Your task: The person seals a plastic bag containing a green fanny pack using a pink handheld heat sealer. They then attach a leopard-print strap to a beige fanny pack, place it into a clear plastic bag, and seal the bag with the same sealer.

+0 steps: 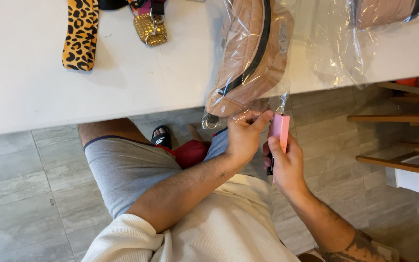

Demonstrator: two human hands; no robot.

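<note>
Pinching the bag (248, 114) edge with our left hand (242, 137), we are gripping a pink tool (281, 131) in our right hand (285, 165), steadying the wrapped tan pouch (250, 53) overhanging the table (35, 92).

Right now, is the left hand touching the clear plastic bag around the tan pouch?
Touching. The head view shows the left hand pinching the clear plastic bag at its lower edge.

Light: bright, even daylight | Glare: white bench (20, 87) near washed out, plastic bag (330, 43) glinting | Shadows: soft | Focus: sharp, edges slightly bowed
</note>
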